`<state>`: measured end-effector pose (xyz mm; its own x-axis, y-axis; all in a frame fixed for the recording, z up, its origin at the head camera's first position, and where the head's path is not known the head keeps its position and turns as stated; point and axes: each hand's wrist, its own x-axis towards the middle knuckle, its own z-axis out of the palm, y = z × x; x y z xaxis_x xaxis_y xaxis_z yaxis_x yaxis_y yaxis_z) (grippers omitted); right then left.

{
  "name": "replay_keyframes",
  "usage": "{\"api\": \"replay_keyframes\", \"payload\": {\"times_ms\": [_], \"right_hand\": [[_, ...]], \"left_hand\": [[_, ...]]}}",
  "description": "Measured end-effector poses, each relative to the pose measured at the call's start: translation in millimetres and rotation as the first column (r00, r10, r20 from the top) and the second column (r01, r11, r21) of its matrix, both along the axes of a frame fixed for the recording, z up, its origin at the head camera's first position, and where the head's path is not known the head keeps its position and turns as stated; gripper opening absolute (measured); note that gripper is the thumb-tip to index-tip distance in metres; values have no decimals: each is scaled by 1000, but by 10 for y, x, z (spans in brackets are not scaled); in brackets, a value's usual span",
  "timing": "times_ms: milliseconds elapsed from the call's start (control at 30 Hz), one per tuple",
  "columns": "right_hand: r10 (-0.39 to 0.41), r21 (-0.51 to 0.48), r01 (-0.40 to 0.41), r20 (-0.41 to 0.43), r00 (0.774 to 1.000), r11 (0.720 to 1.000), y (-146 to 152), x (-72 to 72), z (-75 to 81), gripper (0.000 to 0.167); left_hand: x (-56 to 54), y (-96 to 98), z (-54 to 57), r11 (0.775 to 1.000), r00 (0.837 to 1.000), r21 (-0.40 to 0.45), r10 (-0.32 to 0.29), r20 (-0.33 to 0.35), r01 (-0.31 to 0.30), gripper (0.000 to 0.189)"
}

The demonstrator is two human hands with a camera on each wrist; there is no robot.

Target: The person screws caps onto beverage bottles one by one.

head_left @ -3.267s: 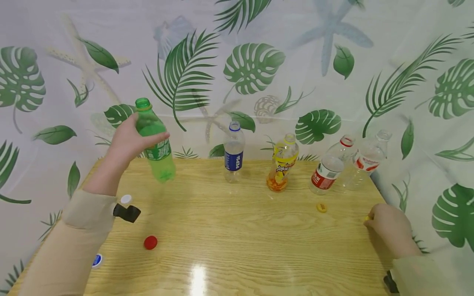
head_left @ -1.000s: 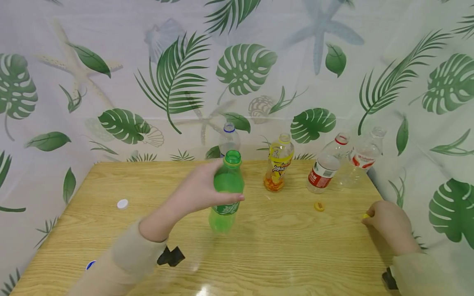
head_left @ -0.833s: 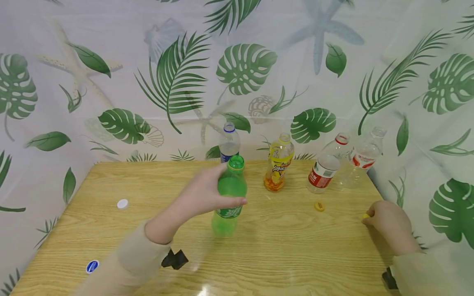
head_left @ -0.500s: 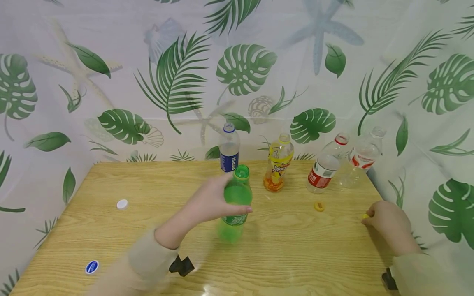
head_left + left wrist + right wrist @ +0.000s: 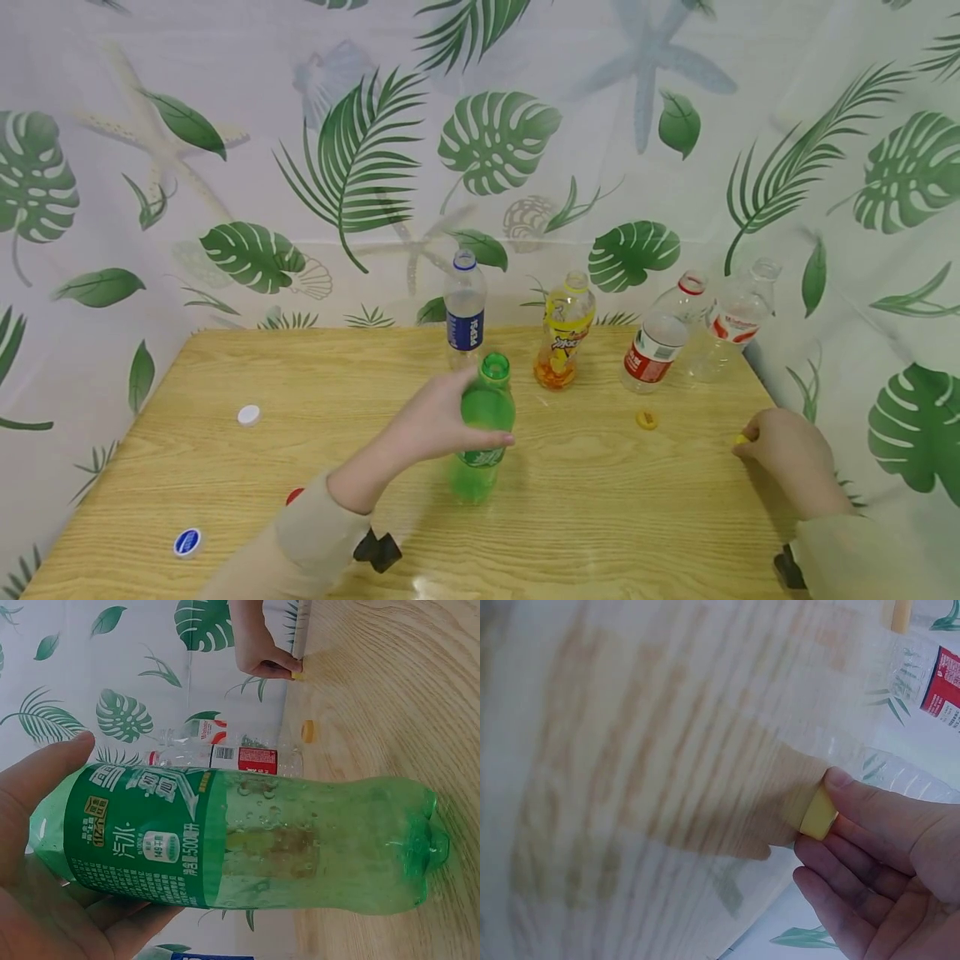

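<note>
My left hand [image 5: 431,421] grips the upper part of a green soda bottle [image 5: 487,408] with thumb and fingers round it. The bottle has no cap on and stands nearly upright over the middle of the table; whether its base touches the wood I cannot tell. In the left wrist view the green label [image 5: 150,832] shows beside the palm. At the table's right edge, my right hand [image 5: 791,458] pinches a small yellow bottle cap [image 5: 820,814] between thumb and finger, close to the tabletop.
Along the back stand a Pepsi bottle [image 5: 465,329], a yellow-labelled bottle [image 5: 566,333], a red-labelled bottle [image 5: 654,354] and a clear bottle [image 5: 731,325], all uncapped. Loose caps lie about: orange-yellow [image 5: 647,419], white [image 5: 249,415], blue-and-white [image 5: 187,543], and red [image 5: 295,496] partly behind the left sleeve.
My left hand has carried the green bottle from the back left rightward and toward me, lowering it slightly in the last half second. The right hand keeps its place with the yellow cap.
</note>
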<state>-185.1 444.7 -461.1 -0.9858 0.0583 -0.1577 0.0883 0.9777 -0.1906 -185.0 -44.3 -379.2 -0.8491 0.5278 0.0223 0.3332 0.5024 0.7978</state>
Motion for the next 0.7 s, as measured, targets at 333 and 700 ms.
{"api": "replay_keyframes", "payload": {"times_ms": [333,700], "right_hand": [[6,5,-6,-3,1000,1000,29,-8,-23,37],[4,13,-3,-5,1000,1000,16,0,-12,35]], "left_hand": [[16,13,-79,999,1000,32,16,-13,-16,62],[60,-67,-141,998,998,47,46,43,-48,60]]}}
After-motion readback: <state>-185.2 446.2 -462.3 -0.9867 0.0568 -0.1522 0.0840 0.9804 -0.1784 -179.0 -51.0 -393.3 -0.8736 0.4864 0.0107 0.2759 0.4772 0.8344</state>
